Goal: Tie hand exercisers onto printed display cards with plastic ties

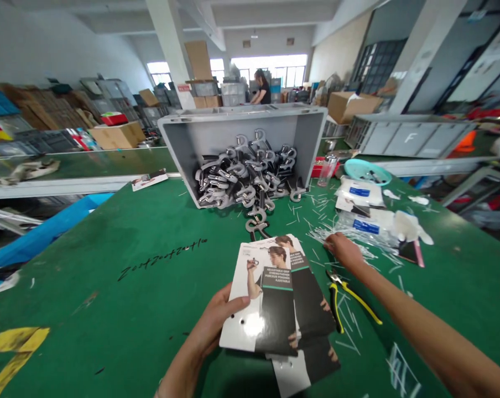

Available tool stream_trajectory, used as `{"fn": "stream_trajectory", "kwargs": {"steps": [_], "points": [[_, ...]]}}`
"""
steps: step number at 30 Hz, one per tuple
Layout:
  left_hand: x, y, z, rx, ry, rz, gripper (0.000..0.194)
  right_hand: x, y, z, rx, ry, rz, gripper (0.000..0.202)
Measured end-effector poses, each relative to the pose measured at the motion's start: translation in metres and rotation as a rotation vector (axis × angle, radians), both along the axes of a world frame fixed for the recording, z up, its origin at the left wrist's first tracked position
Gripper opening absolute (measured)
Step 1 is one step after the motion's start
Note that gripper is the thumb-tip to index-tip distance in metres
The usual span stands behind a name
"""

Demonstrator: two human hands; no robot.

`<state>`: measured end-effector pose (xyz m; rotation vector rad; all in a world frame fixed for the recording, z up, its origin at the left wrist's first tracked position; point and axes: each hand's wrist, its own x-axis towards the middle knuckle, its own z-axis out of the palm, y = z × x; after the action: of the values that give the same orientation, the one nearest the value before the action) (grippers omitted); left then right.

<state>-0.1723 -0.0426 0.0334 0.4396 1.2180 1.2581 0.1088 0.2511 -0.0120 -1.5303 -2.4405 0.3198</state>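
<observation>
My left hand (217,315) grips a printed packaging card (275,309), thumb on its face near two punched holes. The card reads "adjustable grip strengthener"; more such cards (312,293) lie overlapped beneath and beside it. On the right, my right hand (343,249) has its fingers curled together at a pile of thin white plastic ties (324,233); whatever is between the fingertips is hidden. Yellow-and-black cutting pliers (353,298) rest open below that hand. Grey-and-black hand grips (250,174) spill from a tipped grey crate (241,116), several onto the green table.
Plastic bags with blue labels (360,194), a white glove (411,226), a clear jar (327,169) and a turquoise dish (368,171) stand at the right. Loose tie scraps are scattered there. Another person (261,88) works far behind the crate.
</observation>
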Motion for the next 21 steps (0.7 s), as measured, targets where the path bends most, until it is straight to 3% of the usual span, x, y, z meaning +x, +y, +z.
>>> {"fn": "stream_trajectory", "kwargs": {"steps": [3, 6, 10, 14, 18, 21], "points": [[-0.002, 0.000, 0.003, -0.008, -0.037, 0.023, 0.052, -0.005, 0.013, -0.009, -0.009, -0.056, 0.006, 0.018], [-0.001, -0.021, 0.003, 0.006, -0.069, 0.094, 0.052, -0.005, 0.020, -0.010, -0.009, -0.054, 0.013, 0.025], [0.008, -0.046, 0.001, 0.008, -0.063, 0.162, 0.045, 0.002, 0.031, -0.006, -0.019, 0.002, 0.011, 0.025], [0.005, -0.048, 0.008, 0.014, -0.001, 0.272, 0.036, 0.007, 0.037, 0.004, -0.065, 0.133, 0.028, 0.023], [-0.016, -0.046, 0.023, 0.049, 0.156, 0.225, 0.038, 0.013, 0.032, 0.017, -0.189, 0.303, 0.056, 0.028], [-0.026, -0.044, 0.025, 0.044, 0.218, 0.155, 0.038, 0.016, 0.023, 0.025, -0.293, 0.417, 0.086, 0.031]]}}
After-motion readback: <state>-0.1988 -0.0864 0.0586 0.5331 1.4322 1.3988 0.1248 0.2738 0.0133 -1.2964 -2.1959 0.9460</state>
